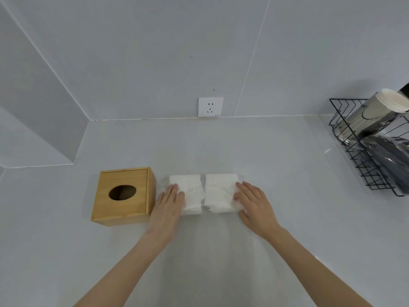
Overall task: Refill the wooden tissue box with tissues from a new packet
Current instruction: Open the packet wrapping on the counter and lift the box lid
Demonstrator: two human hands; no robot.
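Note:
A wooden tissue box (pixel 124 196) with an oval hole in its top stands on the white counter, left of centre. Right beside it lies a clear plastic packet (pixel 203 191) holding two white tissue stacks side by side. My left hand (pixel 169 204) rests flat on the packet's left end, fingers together. On the packet's right end lies my right hand (pixel 254 204), fingers spread over the plastic. Both hands touch the packet; neither lifts it. The hole in the box looks dark, and no tissue shows in it.
A black wire rack (pixel 367 156) hangs at the right wall with a shiny cylinder (pixel 371 116) and a dark wrapped item (pixel 389 160). A white wall socket (pixel 210 107) sits above the counter's back edge (pixel 199 119). A corner ledge juts out at the left.

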